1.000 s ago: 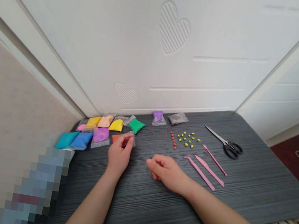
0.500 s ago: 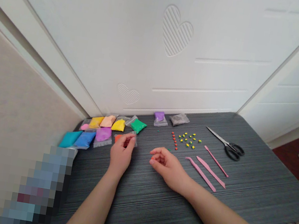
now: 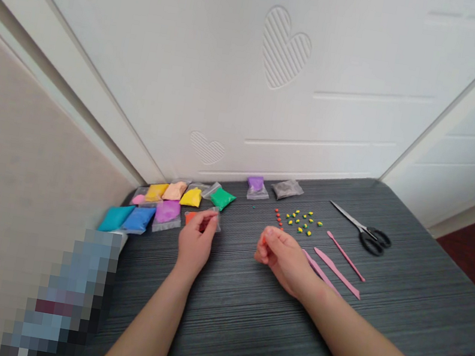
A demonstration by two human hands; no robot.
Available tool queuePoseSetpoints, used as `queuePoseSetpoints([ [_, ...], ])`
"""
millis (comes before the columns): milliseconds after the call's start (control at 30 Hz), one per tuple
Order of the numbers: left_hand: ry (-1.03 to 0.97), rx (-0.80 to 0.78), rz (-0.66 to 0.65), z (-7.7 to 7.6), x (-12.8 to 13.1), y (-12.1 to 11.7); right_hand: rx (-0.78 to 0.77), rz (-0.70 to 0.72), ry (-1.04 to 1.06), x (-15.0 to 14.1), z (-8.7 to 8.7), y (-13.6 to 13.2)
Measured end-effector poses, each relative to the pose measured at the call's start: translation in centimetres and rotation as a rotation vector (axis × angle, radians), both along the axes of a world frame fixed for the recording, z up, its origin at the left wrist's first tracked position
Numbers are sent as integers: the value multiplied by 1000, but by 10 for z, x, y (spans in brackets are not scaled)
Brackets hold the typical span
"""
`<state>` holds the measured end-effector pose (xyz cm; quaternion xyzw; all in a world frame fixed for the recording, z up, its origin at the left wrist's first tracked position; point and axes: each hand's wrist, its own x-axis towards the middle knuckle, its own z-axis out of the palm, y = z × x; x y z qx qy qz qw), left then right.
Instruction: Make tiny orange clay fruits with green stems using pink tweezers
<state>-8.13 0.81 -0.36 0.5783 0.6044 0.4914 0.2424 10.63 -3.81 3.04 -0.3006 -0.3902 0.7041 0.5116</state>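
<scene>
My left hand [image 3: 196, 239] is closed with thumb and fingers together on a clear bag of orange clay [image 3: 190, 216] lying on the table; part of the bag is hidden under the fingers. My right hand [image 3: 282, 257] has its fingers curled and pinches a small piece of orange clay [image 3: 264, 240] against the thumb. Just beyond that hand runs a row of small orange clay balls [image 3: 278, 214], its near end partly covered. To the right of the row lie several yellow-and-green clay bits [image 3: 304, 220].
Several bags of coloured clay, among them a green bag [image 3: 222, 198] and a blue bag [image 3: 138, 220], lie at the left. A purple bag [image 3: 256, 185] and a grey bag [image 3: 287, 189] sit by the white panel. Pink modelling tools [image 3: 337, 272] and black-handled scissors [image 3: 372, 239] lie at right.
My right hand has moved right and its fingers have curled in around the orange clay piece, covering part of a pink tool. My left hand stays at the orange bag.
</scene>
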Motion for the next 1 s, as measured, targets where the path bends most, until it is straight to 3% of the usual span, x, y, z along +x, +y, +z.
queuePoseSetpoints([
  [267,17,0,5,1,0,-1,-127,62,106,5,8,-2],
  [500,24,-4,0,0,0,0,-51,48,242,7,12,-1],
  [767,15,1,1,1,-1,0,-80,44,113,7,11,-1],
  [1000,66,10,9,2,0,-1,14,-4,80,3,9,1],
])
